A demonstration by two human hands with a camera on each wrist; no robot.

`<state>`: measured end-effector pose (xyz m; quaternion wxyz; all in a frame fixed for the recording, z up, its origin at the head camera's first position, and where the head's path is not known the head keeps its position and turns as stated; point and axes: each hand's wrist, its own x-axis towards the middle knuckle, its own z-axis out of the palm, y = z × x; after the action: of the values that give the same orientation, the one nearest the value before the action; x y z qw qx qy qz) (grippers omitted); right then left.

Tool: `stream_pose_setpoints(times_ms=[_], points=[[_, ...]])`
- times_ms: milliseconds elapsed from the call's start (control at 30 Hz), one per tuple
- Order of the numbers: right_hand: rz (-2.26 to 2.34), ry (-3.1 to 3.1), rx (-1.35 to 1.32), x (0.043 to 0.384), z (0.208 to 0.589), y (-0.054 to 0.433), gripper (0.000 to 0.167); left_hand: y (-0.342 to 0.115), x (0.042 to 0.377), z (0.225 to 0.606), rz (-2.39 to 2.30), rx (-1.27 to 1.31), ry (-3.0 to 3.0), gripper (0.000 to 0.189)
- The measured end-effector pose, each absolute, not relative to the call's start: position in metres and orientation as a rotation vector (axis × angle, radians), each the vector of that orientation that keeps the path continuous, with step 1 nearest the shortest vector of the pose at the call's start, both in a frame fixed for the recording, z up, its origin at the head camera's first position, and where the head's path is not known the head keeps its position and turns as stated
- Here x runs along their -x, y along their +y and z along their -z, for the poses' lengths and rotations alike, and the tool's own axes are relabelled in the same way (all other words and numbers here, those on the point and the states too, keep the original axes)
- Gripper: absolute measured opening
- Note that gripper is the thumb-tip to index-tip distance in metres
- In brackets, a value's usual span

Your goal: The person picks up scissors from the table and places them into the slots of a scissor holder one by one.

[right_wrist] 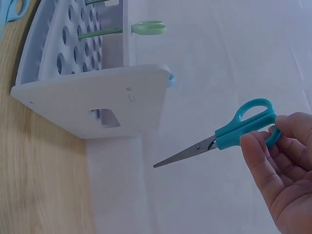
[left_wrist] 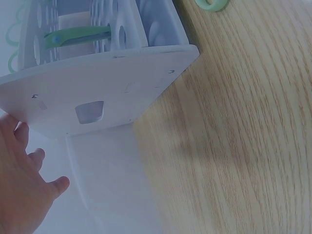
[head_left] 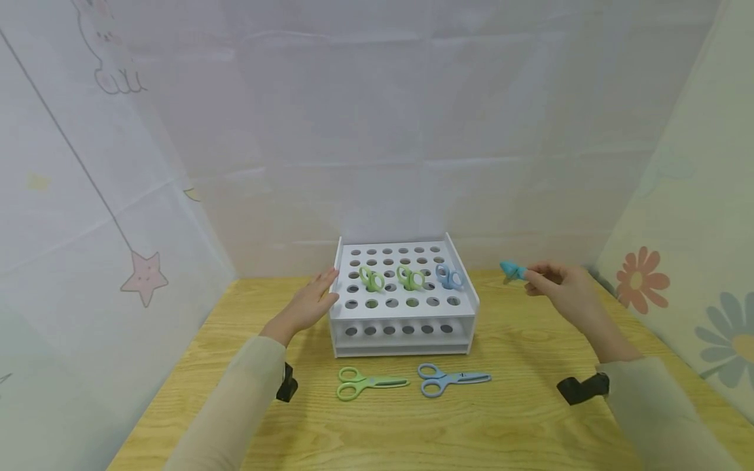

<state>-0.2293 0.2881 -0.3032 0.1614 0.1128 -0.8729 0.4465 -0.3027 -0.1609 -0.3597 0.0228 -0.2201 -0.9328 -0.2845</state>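
A: How are the teal scissors (right_wrist: 226,138) held?

B: In the right hand (head_left: 562,294), thumb and fingers pinching the handle loops, in the air to the right of the rack (head_left: 400,314) and apart from it. The blades slant downward, with nothing else steadying them

A: So what could go wrong?

B: I'd worry about swivel. With the pinch only at the loops, a bump on the blades could twist them, and a slack pinch could drop them on the table (head_left: 506,425)

A: And at the rack?

B: It has holes on more than one level, so a tilted blade might pass an upper hole yet strike the plate below. A blue pair (head_left: 449,277) stands near the right side, two green pairs (head_left: 371,280) left of it; handles could knock if crowded

A: Does the left hand (head_left: 306,304) help?

B: Its fingers lie stretched against the left side, gripping nothing that I can see. That braces one side only, so a snagged blade dragged rightward could slide the rack off
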Motion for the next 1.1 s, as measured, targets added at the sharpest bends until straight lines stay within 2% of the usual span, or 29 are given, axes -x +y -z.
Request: stream_pose_setpoints(times_ms=[700,1100], points=[[-1.346,-2.425,-0.336,0.233,0.277,0.274,0.040,-0.160,0.303,0.361,0.879,0.675,-2.891,0.055],[-1.405,-2.330,-0.425,0.238,0.272,0.261,0.036,-0.160,0.303,0.361,0.880,0.680,-2.880,0.055]])
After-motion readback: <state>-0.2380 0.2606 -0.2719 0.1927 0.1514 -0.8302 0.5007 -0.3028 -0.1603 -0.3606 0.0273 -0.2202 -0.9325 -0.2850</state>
